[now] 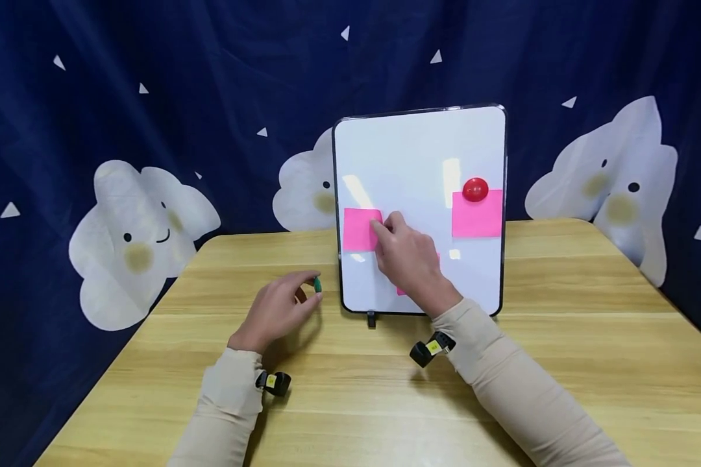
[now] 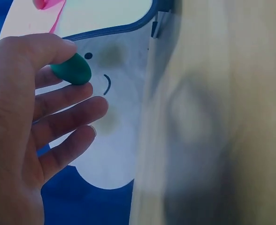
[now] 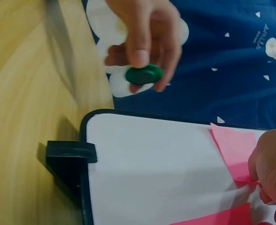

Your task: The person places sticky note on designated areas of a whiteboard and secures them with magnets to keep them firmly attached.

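A small upright whiteboard [image 1: 403, 155] with a black frame stands on the table. My right hand [image 1: 409, 256] pinches the right edge of a pink sticky note [image 1: 358, 231] against the board's left side. To the left of the board, my left hand [image 1: 276, 312] holds a green round magnet [image 2: 73, 70] between thumb and fingers, above the table; its dark back shows in the right wrist view. A red magnet [image 1: 476, 189] sits over the top edge of another pink note [image 1: 477, 219] at the board's right. My right wrist mostly hides a third pink note [image 1: 401, 291] lower down.
The board rests on black feet [image 1: 371, 319] on the wooden table [image 1: 350, 402]. Behind it hangs a dark blue curtain [image 1: 239, 78] printed with white clouds and triangles. A black wrist camera [image 1: 424, 353] hangs below my right wrist, close in front of the board.
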### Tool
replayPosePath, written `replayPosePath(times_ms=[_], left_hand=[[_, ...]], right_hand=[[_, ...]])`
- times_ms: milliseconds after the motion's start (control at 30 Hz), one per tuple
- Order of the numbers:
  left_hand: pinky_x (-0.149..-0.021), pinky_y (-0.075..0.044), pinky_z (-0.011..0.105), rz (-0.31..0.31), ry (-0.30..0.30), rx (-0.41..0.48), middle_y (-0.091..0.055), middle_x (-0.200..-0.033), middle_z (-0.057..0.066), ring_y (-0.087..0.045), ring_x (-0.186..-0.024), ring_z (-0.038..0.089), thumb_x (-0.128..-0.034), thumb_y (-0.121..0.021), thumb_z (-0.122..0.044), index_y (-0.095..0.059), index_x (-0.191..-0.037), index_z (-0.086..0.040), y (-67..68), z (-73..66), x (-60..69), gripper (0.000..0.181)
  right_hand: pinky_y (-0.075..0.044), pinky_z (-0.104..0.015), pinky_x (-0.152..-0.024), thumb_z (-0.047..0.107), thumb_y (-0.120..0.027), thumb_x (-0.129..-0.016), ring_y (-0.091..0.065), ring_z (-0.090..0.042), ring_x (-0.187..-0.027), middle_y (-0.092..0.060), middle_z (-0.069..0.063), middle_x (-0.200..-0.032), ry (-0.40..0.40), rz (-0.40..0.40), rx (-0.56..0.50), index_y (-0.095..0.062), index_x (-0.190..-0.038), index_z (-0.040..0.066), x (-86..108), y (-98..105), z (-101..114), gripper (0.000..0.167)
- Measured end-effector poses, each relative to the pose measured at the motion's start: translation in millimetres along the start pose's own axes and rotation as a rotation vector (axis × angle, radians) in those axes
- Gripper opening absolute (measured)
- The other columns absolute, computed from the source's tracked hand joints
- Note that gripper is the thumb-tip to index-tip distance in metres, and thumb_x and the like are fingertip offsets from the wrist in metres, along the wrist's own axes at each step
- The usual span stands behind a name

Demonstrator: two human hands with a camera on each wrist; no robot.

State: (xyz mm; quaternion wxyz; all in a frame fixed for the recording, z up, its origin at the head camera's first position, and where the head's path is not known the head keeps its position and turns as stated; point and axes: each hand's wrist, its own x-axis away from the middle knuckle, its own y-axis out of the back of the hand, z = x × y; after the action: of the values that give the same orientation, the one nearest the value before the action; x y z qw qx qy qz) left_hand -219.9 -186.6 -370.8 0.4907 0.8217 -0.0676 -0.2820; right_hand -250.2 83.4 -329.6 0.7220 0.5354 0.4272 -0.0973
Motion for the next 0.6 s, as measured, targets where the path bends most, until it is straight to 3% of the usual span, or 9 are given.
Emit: replayPosePath(times_ms=[267, 600], left_hand=[[-0.066, -0.051, 0.032, -0.013, -0.011, -0.020, -0.068, -0.116, -0.002, -0.064, -0.075, 0.010, -0.0945, -0.068, -0.034, -0.066, -0.130, -0.016, 7.1, -5.0, -11.5, 0.039], [-0.064, -0.051, 0.030, -0.062, -0.087, -0.045, -0.068, -0.115, -0.004, -0.064, -0.073, 0.009, -0.0949, -0.067, -0.033, -0.067, -0.127, -0.017, 12.8, -10.7, -25.7, 0.036]], right_hand=[[-0.043, -0.029, -0.043, 0.009, -0.073, -0.087, -0.053, -0.019, -0.053, -0.054, -0.013, -0.090, 0.001, -0.043, 0.026, -0.069, -0.123, 0.006, 1.5, -3, 3, 0.036], [-0.044, -0.030, -0.044, 0.008, -0.073, -0.086, -0.054, -0.022, -0.055, -0.054, -0.014, -0.086, -0.023, -0.018, 0.044, -0.067, -0.126, 0.011, 2.5, -3, 3, 0.040]])
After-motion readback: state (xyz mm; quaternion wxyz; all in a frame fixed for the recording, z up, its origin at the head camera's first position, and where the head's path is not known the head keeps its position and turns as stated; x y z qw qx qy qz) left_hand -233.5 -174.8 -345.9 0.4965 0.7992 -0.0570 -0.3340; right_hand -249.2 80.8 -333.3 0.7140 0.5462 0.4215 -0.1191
